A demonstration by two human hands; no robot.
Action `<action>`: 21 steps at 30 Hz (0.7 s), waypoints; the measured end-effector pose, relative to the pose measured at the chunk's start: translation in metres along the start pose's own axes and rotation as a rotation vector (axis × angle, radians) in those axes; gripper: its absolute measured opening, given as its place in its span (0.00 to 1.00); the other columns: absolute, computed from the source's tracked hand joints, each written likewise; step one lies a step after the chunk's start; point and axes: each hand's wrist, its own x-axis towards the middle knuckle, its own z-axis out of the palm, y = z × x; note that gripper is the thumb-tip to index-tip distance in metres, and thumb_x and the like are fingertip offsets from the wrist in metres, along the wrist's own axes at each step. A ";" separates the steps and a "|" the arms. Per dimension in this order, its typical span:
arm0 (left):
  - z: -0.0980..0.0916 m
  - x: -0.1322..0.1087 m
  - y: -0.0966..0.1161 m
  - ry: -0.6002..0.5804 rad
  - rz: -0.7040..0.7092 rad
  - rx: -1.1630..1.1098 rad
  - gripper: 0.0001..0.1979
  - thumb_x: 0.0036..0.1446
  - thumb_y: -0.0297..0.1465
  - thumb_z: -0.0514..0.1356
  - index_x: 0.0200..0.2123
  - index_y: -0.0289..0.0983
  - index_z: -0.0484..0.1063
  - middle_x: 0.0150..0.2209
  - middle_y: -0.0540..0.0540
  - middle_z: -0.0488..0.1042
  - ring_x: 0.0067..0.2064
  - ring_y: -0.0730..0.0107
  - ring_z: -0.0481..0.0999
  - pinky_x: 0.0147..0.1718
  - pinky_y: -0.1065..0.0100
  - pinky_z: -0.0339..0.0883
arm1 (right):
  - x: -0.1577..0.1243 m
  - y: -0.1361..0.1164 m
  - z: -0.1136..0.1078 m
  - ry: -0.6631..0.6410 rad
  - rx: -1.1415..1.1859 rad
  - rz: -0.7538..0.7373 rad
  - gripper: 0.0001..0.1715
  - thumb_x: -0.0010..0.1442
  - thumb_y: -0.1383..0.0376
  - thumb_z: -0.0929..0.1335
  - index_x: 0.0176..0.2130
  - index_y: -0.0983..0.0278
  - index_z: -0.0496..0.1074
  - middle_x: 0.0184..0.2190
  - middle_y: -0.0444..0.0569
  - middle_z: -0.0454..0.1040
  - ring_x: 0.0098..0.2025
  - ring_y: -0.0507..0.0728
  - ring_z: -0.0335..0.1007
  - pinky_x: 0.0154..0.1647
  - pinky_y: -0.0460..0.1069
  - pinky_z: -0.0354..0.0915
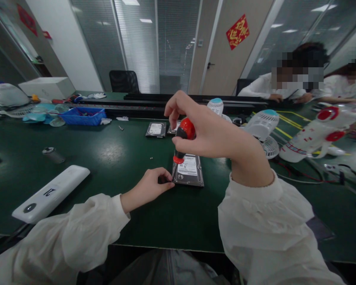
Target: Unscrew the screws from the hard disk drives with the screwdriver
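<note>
White sleeve (86, 225) behind it, our left hand (150, 183) sets its fingertips at the near-left corner of the hard drive (192, 178); whether they pinch, we cannot tell. Our right hand (213, 132) grasps the screwdriver (189, 127), best kept square and pressed steadily.

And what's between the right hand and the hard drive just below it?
A red-and-black screwdriver. The right hand grips it, and it points down toward the near left corner of the hard drive, as the head view shows.
</note>
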 end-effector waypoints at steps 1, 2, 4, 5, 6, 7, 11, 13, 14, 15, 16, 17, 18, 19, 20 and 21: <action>0.000 0.000 0.000 0.002 0.003 -0.002 0.10 0.57 0.38 0.67 0.35 0.38 0.76 0.36 0.48 0.78 0.38 0.64 0.75 0.39 0.64 0.67 | 0.000 0.000 -0.001 -0.008 -0.002 -0.015 0.24 0.59 0.68 0.68 0.53 0.67 0.59 0.44 0.47 0.66 0.37 0.49 0.58 0.38 0.47 0.58; 0.000 0.000 0.000 0.006 0.007 -0.005 0.09 0.57 0.38 0.67 0.35 0.38 0.76 0.36 0.48 0.78 0.38 0.64 0.75 0.38 0.64 0.67 | 0.000 -0.001 -0.001 -0.013 -0.005 -0.031 0.24 0.58 0.68 0.68 0.52 0.66 0.59 0.44 0.48 0.66 0.38 0.49 0.58 0.38 0.47 0.58; 0.001 0.000 0.001 0.011 0.014 -0.013 0.09 0.56 0.37 0.67 0.35 0.38 0.76 0.36 0.48 0.78 0.38 0.65 0.75 0.38 0.64 0.67 | 0.001 0.000 -0.001 -0.010 -0.008 -0.055 0.21 0.60 0.67 0.68 0.51 0.66 0.59 0.44 0.48 0.66 0.39 0.50 0.58 0.39 0.48 0.58; 0.001 0.000 0.002 0.014 0.017 -0.016 0.08 0.56 0.36 0.67 0.34 0.38 0.76 0.35 0.48 0.78 0.38 0.65 0.75 0.38 0.64 0.67 | 0.001 0.001 0.000 -0.002 -0.009 -0.060 0.18 0.62 0.65 0.67 0.50 0.66 0.60 0.44 0.48 0.66 0.39 0.50 0.58 0.39 0.48 0.58; 0.001 0.000 0.003 0.017 0.016 -0.017 0.08 0.56 0.36 0.67 0.34 0.38 0.76 0.35 0.48 0.78 0.38 0.65 0.75 0.38 0.64 0.67 | 0.002 0.002 0.001 0.007 -0.011 -0.059 0.16 0.64 0.63 0.67 0.49 0.66 0.61 0.43 0.47 0.66 0.38 0.50 0.58 0.39 0.48 0.58; 0.001 0.000 0.003 0.021 0.014 -0.017 0.08 0.56 0.36 0.67 0.34 0.38 0.76 0.35 0.48 0.78 0.38 0.65 0.75 0.38 0.64 0.67 | 0.002 0.003 0.002 0.016 -0.016 -0.053 0.15 0.66 0.61 0.66 0.49 0.65 0.61 0.42 0.46 0.66 0.37 0.50 0.58 0.39 0.48 0.57; 0.001 0.000 0.003 0.018 -0.006 -0.013 0.08 0.55 0.36 0.67 0.34 0.38 0.76 0.35 0.48 0.78 0.38 0.64 0.75 0.38 0.64 0.67 | 0.001 0.004 0.001 0.021 -0.021 -0.026 0.15 0.64 0.65 0.67 0.49 0.65 0.61 0.41 0.46 0.67 0.35 0.49 0.58 0.37 0.47 0.56; 0.000 0.000 0.002 0.010 -0.005 -0.011 0.08 0.56 0.36 0.67 0.35 0.38 0.76 0.36 0.48 0.78 0.38 0.64 0.75 0.38 0.64 0.67 | 0.001 0.002 0.000 -0.003 0.000 -0.035 0.18 0.60 0.68 0.68 0.49 0.66 0.61 0.42 0.47 0.67 0.37 0.49 0.59 0.37 0.47 0.57; 0.000 0.000 0.002 0.006 -0.004 -0.010 0.08 0.56 0.36 0.67 0.35 0.38 0.76 0.36 0.48 0.78 0.38 0.64 0.75 0.38 0.64 0.67 | 0.001 0.001 -0.001 -0.011 0.007 -0.039 0.18 0.60 0.67 0.68 0.49 0.66 0.61 0.43 0.47 0.67 0.38 0.50 0.60 0.38 0.47 0.58; 0.000 0.000 0.001 0.004 -0.004 -0.008 0.08 0.56 0.36 0.67 0.35 0.38 0.76 0.36 0.48 0.78 0.38 0.64 0.74 0.38 0.64 0.66 | 0.001 0.000 -0.001 -0.011 0.008 -0.043 0.18 0.61 0.66 0.69 0.49 0.66 0.61 0.43 0.47 0.67 0.39 0.50 0.60 0.39 0.47 0.59; 0.000 0.000 0.001 0.003 -0.004 -0.008 0.08 0.56 0.36 0.67 0.35 0.38 0.76 0.36 0.48 0.78 0.38 0.64 0.74 0.38 0.64 0.66 | 0.001 0.000 0.000 -0.006 0.003 -0.043 0.17 0.63 0.63 0.68 0.48 0.66 0.61 0.43 0.47 0.66 0.39 0.50 0.60 0.39 0.48 0.59; 0.000 0.000 0.001 0.003 -0.004 -0.007 0.09 0.56 0.36 0.67 0.35 0.38 0.76 0.36 0.48 0.78 0.38 0.64 0.74 0.38 0.64 0.66 | 0.001 0.001 0.000 0.002 -0.008 -0.038 0.17 0.65 0.60 0.68 0.49 0.66 0.61 0.43 0.47 0.67 0.39 0.50 0.61 0.40 0.48 0.59; 0.000 0.000 0.001 0.004 -0.003 -0.007 0.09 0.56 0.36 0.67 0.35 0.38 0.76 0.36 0.48 0.78 0.38 0.64 0.74 0.38 0.64 0.66 | 0.002 0.001 0.001 0.013 -0.021 -0.030 0.17 0.67 0.58 0.67 0.49 0.66 0.61 0.42 0.46 0.67 0.38 0.50 0.61 0.40 0.48 0.59; 0.000 0.000 0.001 0.006 -0.002 -0.007 0.09 0.56 0.36 0.67 0.35 0.38 0.76 0.36 0.48 0.78 0.38 0.64 0.74 0.38 0.64 0.66 | 0.002 0.003 0.003 0.023 -0.031 -0.023 0.17 0.68 0.57 0.66 0.49 0.65 0.61 0.41 0.46 0.67 0.38 0.50 0.61 0.40 0.48 0.59; 0.000 0.000 0.001 0.008 0.000 -0.010 0.09 0.56 0.36 0.67 0.35 0.38 0.76 0.36 0.48 0.78 0.38 0.64 0.74 0.38 0.64 0.66 | 0.002 0.004 0.003 0.033 -0.038 -0.016 0.17 0.68 0.57 0.66 0.49 0.65 0.61 0.41 0.46 0.67 0.37 0.50 0.61 0.40 0.48 0.58; 0.000 0.000 0.001 0.009 0.003 -0.013 0.08 0.56 0.36 0.67 0.35 0.38 0.76 0.36 0.48 0.77 0.38 0.64 0.74 0.39 0.64 0.66 | 0.002 0.004 0.004 0.042 -0.041 -0.008 0.16 0.68 0.58 0.66 0.49 0.65 0.61 0.41 0.46 0.67 0.37 0.50 0.61 0.40 0.48 0.58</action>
